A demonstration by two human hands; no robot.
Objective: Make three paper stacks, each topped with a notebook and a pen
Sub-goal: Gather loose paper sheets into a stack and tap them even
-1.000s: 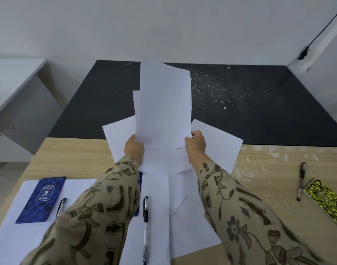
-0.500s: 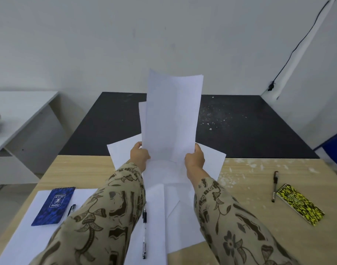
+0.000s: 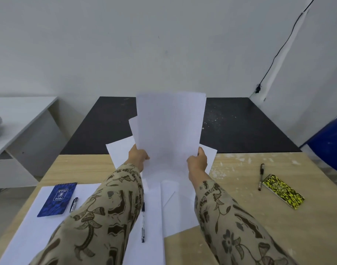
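Observation:
I hold a few white paper sheets upright above the wooden table. My left hand grips their left edge and my right hand grips their right edge. More loose sheets lie fanned out under my arms. On the left, a paper stack carries a blue notebook and a pen. Another pen lies on the middle papers. At the right, a yellow-black notebook and a dark pen rest directly on the wood.
Beyond the table's far edge lies a black floor mat speckled with white. A white desk stands at the left, a blue object at the right edge, and a black cable runs down the wall.
I have lifted the held sheets higher and squared them, and my hands have moved a little apart. The camera has tilted upward, showing more wall.

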